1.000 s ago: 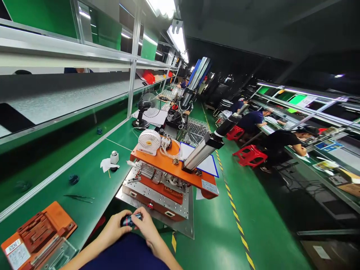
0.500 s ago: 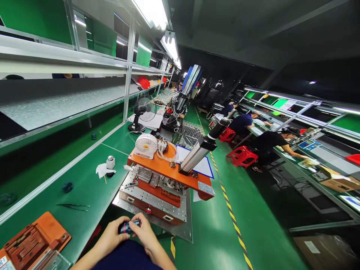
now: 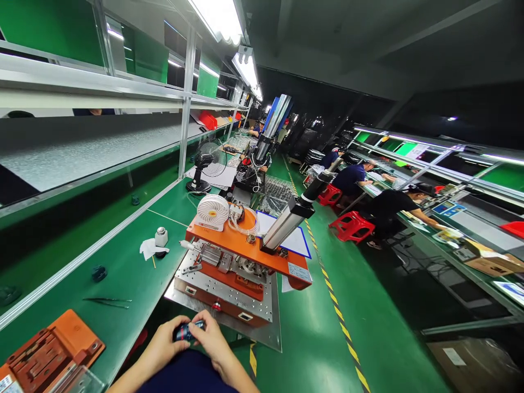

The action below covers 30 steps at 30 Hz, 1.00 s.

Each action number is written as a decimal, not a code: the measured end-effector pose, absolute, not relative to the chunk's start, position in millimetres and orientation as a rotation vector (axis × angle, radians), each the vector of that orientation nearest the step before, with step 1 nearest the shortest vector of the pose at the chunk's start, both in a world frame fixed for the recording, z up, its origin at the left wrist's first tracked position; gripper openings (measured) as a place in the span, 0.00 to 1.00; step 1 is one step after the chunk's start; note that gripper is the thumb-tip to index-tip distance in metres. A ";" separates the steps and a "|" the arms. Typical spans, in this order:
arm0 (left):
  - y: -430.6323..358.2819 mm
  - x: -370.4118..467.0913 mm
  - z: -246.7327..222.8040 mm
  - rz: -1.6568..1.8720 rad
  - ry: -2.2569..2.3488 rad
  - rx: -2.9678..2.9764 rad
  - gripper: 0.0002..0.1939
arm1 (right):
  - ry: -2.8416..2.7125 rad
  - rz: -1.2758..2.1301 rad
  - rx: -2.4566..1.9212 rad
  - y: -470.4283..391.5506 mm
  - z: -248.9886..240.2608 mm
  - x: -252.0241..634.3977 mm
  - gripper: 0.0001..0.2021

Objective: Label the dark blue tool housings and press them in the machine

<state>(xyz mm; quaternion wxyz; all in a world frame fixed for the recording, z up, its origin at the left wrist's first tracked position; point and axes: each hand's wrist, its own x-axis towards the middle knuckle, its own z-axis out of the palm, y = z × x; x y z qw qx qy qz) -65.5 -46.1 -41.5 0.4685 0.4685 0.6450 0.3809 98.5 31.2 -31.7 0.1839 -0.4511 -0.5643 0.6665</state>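
A small dark blue object with a reddish band is held between both hands, low in the view and close to my body. My left hand grips its left end, and my right hand has fingers and thumb on its right end. Fingers cover part of it, so its full shape is hidden. Just beyond the hands stands an orange and silver press machine with a tilted cylinder on top.
Left on the green bench are tweezers, a dispenser bottle, white tissue and an orange fixture. A white fan sits on the machine. People work at a right-hand bench near red stools.
Both hands keep nearly the same grip on the dark blue object. The view has shifted very slightly.
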 end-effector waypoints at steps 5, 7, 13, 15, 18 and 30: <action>-44.4 -64.8 -41.2 0.923 1.559 1.165 0.26 | -1.588 1.894 -1.245 32.2 -37.3 100.2 0.25; -44.2 -62.8 -35.8 0.906 1.567 1.170 0.26 | -1.594 1.904 -1.205 33.1 -42.6 102.7 0.25; -43.6 -57.4 -19.3 0.876 1.603 1.131 0.25 | -1.633 1.919 -1.144 37.6 -53.7 109.2 0.27; -44.2 -56.9 -17.8 0.874 1.612 1.125 0.25 | -1.638 1.932 -1.140 37.5 -52.3 110.0 0.27; -45.4 -56.5 -18.6 0.878 1.615 1.129 0.25 | -1.641 1.930 -1.143 36.4 -49.6 109.7 0.27; -47.3 -52.1 -19.2 0.851 1.660 1.146 0.26 | -1.627 1.933 -1.171 34.8 -45.2 111.0 0.27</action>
